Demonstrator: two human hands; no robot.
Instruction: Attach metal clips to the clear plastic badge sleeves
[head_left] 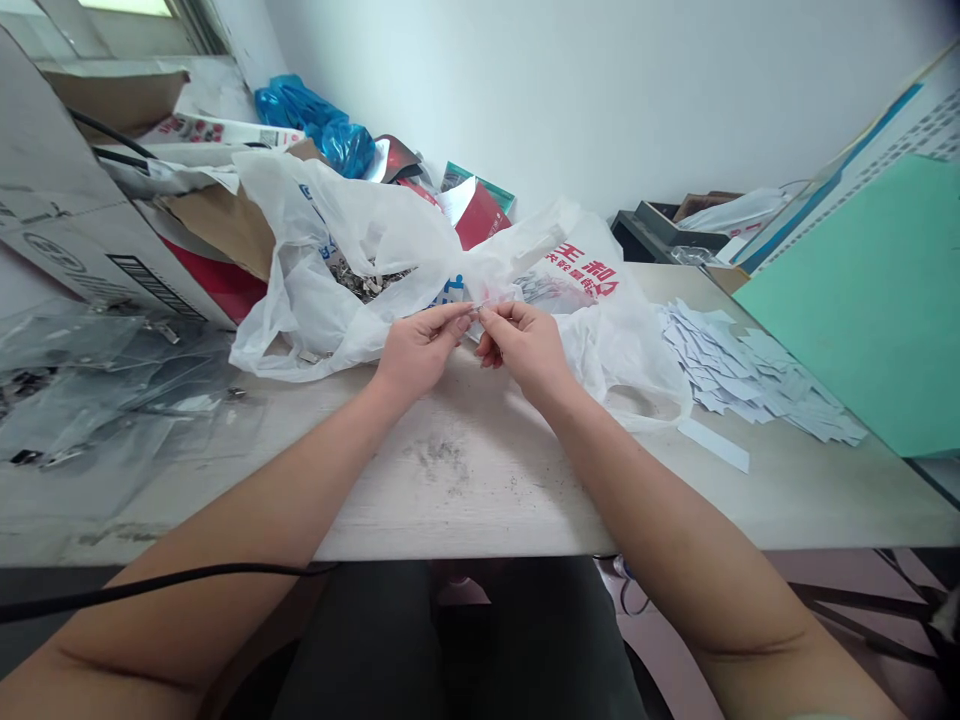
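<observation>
My left hand [421,350] and my right hand [526,345] meet fingertip to fingertip above the table, in front of two white plastic bags. Both are closed in a pinch around a tiny shiny piece [475,312], too small to name. Just beyond my left hand, the left bag [412,225] lies open and shows many small metal parts [367,283] inside. Behind my right hand, the right bag [622,345] with red print holds pale, thin things that I cannot make out.
Small clear bags [150,390] with metal parts lie at the left, beside a cardboard box [97,240]. White paper slips [735,370] are heaped at the right near a green board [870,310]. A black cable [172,578] crosses my left forearm.
</observation>
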